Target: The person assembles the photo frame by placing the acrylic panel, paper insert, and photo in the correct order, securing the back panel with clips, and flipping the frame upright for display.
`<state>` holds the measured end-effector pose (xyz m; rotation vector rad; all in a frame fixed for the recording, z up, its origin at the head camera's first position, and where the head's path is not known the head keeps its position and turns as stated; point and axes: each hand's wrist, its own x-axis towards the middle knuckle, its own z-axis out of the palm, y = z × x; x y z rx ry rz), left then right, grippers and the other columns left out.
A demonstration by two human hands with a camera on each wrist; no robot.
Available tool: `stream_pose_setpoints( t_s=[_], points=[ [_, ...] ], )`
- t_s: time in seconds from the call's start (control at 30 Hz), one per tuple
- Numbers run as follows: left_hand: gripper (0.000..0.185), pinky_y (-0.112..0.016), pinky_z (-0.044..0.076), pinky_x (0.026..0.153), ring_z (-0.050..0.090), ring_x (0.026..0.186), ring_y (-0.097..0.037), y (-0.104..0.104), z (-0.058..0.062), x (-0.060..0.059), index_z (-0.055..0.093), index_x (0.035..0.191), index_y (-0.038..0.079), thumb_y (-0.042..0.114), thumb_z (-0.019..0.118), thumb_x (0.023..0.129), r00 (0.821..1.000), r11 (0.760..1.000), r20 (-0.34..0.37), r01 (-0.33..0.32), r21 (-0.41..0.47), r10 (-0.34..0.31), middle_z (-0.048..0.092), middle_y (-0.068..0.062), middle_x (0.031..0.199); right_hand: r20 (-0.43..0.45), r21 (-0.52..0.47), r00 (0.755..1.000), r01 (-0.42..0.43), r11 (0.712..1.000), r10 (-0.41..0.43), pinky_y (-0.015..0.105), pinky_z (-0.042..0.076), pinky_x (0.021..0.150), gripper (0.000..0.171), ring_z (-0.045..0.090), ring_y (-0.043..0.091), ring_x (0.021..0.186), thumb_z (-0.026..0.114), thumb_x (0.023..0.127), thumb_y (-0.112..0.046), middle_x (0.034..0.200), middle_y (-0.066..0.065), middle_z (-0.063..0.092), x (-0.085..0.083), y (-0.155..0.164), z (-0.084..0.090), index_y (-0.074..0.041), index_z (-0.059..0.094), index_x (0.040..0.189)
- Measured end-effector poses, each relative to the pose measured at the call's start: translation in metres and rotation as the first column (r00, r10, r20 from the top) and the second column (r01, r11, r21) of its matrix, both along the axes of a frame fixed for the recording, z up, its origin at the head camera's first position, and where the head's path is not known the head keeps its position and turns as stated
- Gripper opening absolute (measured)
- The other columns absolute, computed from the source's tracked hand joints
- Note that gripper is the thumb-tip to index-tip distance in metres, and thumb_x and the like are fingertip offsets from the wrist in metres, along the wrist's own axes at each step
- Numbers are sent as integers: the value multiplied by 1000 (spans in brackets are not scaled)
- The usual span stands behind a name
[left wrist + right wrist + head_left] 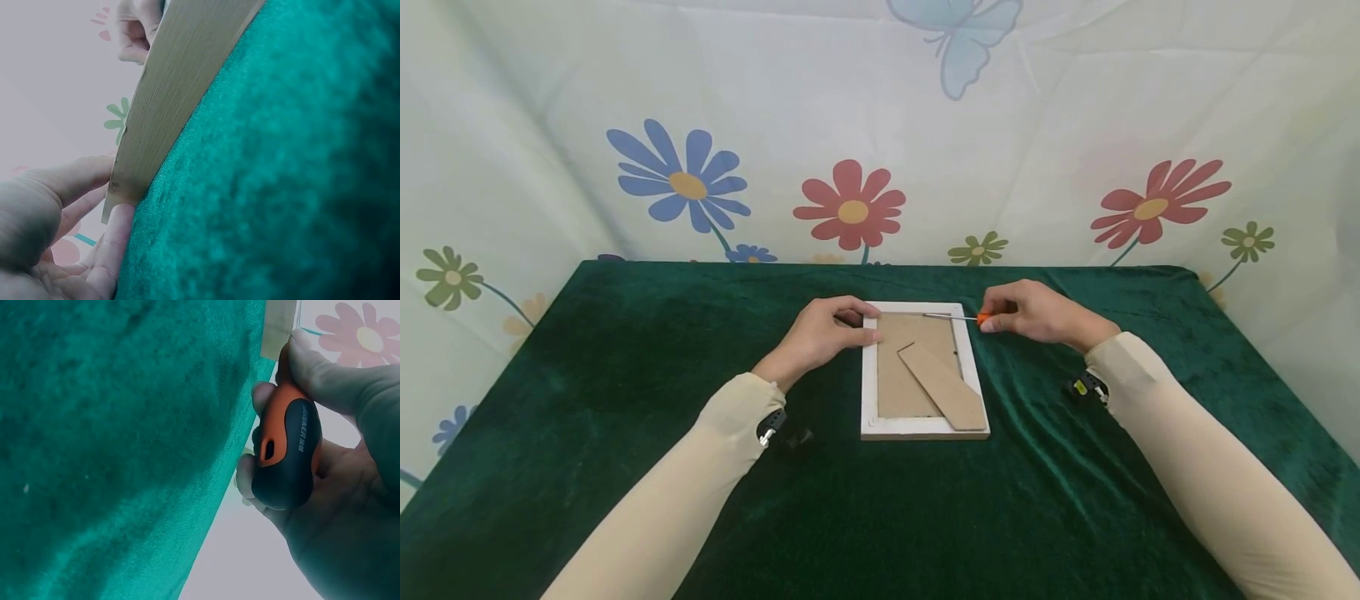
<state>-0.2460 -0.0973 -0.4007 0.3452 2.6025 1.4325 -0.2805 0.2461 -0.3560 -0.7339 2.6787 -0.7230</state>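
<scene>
A white picture frame (869, 392) lies face down on the green cloth, its brown backing board (902, 375) and cardboard stand flap (942, 386) showing. My left hand (823, 332) holds the frame's far left corner, fingers wrapped over its edge (156, 106). My right hand (1033, 312) grips a screwdriver with an orange and black handle (287, 450). Its thin metal shaft (946, 316) reaches left across the frame's top edge over the backing board.
The green velvet cloth (625, 400) covers the whole table. A floral sheet (850, 204) hangs behind and at both sides. Both forearms wear beige sleeves with wrist cameras (1088, 387).
</scene>
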Motion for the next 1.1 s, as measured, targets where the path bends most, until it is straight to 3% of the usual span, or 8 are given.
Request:
stream_pose_setpoints(
  t_s=[0.3, 0.53, 0.77, 1.1],
  points=[
    [39, -46, 57, 93, 61, 106, -29, 0, -1, -1, 75, 131, 17, 29, 84, 95, 1000, 1000, -2, 1, -4, -1, 67, -9, 119, -40, 34, 999, -10, 999, 12, 40, 46, 75, 6, 57, 25, 86, 73, 103, -14, 90, 5, 61, 4, -3, 0, -13, 68, 99],
    [39, -47, 57, 93, 60, 107, -30, 0, 0, -1, 75, 131, 17, 29, 83, 95, 1000, 1000, -3, 2, -2, -2, 67, -9, 120, -56, 4, 998, -1, 1000, 1, 41, 47, 76, 5, 57, 25, 87, 73, 103, -15, 91, 5, 63, 7, -2, -1, -12, 70, 101],
    [39, -48, 56, 94, 60, 108, -31, -1, -2, 0, 74, 131, 16, 29, 83, 96, 1000, 1000, 7, -1, -3, 1, 66, -10, 121, 21, -76, 999, 38, 996, -36, 41, 48, 80, 13, 58, 26, 92, 68, 106, -22, 95, 5, 65, 9, 5, -10, -10, 73, 112],
    [39, -48, 57, 94, 60, 108, -30, -1, 0, 0, 74, 131, 17, 30, 83, 95, 1000, 1000, 6, -1, -3, 1, 67, -9, 121, 99, -101, 990, 110, 989, -100, 38, 56, 70, 30, 59, 28, 82, 53, 113, -32, 99, 13, 60, 4, 13, -16, -8, 69, 125]
  ],
)
